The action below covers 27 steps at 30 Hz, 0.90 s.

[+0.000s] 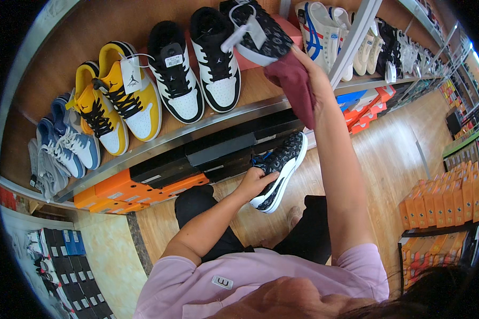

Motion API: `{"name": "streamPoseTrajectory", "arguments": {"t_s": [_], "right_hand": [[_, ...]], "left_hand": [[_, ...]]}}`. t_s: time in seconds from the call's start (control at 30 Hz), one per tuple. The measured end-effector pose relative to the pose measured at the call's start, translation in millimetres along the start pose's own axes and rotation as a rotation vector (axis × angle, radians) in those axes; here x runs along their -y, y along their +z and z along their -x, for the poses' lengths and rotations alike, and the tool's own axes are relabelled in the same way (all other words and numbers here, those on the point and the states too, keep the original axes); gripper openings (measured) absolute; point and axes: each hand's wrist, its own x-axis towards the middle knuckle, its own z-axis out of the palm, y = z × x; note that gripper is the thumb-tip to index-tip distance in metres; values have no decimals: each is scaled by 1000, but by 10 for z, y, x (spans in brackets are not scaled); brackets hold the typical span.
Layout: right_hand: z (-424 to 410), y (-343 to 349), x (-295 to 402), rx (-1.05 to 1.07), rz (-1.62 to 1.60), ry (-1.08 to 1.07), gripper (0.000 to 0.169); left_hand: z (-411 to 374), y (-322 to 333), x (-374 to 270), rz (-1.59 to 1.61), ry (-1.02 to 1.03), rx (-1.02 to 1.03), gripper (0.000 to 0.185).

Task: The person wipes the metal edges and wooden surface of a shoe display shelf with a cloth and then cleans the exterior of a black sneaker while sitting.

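Note:
My left hand [259,181] grips a black patterned sneaker [281,171] with a white sole and blue inside, held low in front of my legs. Raised to the shelf, my right hand [313,75] holds a maroon cloth [293,81], which hangs down below the wrist. The cloth and fingertips are at the toe of a second black patterned sneaker [263,36], which has a white tag on a loop. Whether the fingers also grip this sneaker, I cannot tell. To its left stands a black-and-white sneaker pair [217,75].
Yellow sneakers [141,107] and blue-white sneakers [78,145] stand farther left on the metal-edged shelf [175,135]. Beyond a metal upright [353,44] are white sneakers [321,36]. Black shoeboxes [219,151] and orange shoeboxes [123,189] lie below. More orange boxes [443,199] are stacked at right.

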Motion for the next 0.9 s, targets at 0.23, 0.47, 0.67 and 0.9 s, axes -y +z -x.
{"name": "streamPoseTrajectory", "arguments": {"t_s": [0.23,0.47,0.67,0.9], "right_hand": [[-310,-75,-54,26,415,-17,58],[417,-972,-543,-92,267,-156,46],[743,-1827,-871,-283,103,-212,32],[950,-1590,-860,-204,428,-312,57]], "left_hand": [[-20,-35,5,-70,-33,-17,45],[-11,-66,71,86,40,-46,32],[154,-117,-19,215,130,-72,23],[288,-112,-127,341,162,-59,21]]}}
